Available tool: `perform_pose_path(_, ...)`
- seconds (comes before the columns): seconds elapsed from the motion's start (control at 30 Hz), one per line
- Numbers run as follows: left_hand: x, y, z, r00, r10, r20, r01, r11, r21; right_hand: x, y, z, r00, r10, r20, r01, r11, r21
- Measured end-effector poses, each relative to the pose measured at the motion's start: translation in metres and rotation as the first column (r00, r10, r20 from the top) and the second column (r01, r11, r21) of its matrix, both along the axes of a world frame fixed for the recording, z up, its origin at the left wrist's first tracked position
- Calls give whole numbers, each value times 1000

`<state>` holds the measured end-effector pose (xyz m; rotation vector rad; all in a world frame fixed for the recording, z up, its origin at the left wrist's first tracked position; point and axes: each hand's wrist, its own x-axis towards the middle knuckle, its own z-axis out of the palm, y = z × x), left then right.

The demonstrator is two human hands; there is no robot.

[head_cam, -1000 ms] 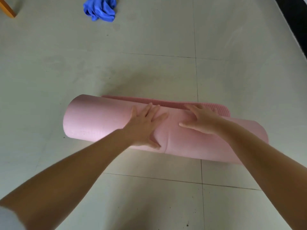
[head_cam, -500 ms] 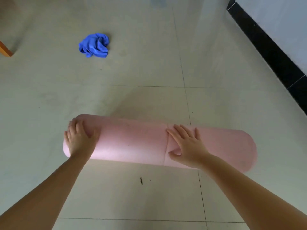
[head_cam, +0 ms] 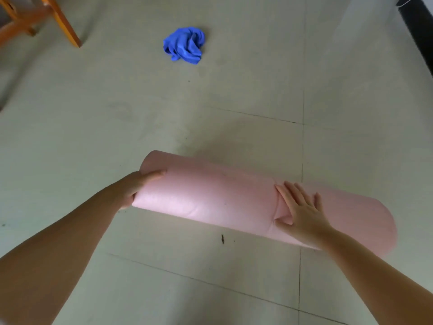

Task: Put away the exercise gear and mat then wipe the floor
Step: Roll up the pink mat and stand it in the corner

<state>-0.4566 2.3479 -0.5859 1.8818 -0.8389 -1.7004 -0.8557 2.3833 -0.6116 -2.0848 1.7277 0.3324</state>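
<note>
Pink mat point(head_cam: 210, 198): fully rolled into a thick cylinder, lying on the floor point(head_cam: 117, 118), long axis running from the left fingers to past the right fingers.

Left hand point(head_cam: 131, 186): cupped over the roll's left end; thumb point(head_cam: 154, 175) laid along the top of the roll, remaining fingers curled round the end face and mostly hidden behind it.

Right hand point(head_cam: 302, 214): flat on top of the roll, right of its middle; fingers point(head_cam: 293, 193) straight and slightly spread, pressing a visible dent into the foam, thumb low on the near side.

Blue cloth point(head_cam: 185, 44): crumpled heap on the floor, well beyond the fingertips of both hands, clear of the roll.

Wooden furniture legs point(head_cam: 58, 22): orange-brown, far beyond the left fingers at the upper left corner.

Dark speck point(head_cam: 222, 239): on the floor tile, just short of the roll, between the two forearms.
</note>
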Motion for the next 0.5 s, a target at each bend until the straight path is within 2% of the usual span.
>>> perform_pose_path(0.13,-26,24,77,995,-91,30,93,993,-69,28,20,51,965,-261,-5,258,952,167)
perform_pose_path(0.27,-72,33,189,974,-188,124,214,945,-248,46,37,148,808,-506,301,440,859,262)
perform_pose_path(0.33,-99,38,254,936,-243,254,321,886,-334,45,42,202,716,-582,385,511,813,278)
perform_pose_path(0.4,-123,48,314,848,-305,433,490,760,-426,41,48,256,587,-658,471,583,748,317)
perform_pose_path(0.43,-133,54,340,778,-334,533,594,669,-447,39,51,283,489,-700,521,607,702,373)
perform_pose_path(0.5,-153,68,380,586,-311,748,790,424,-442,36,53,335,287,-759,585,609,616,500)
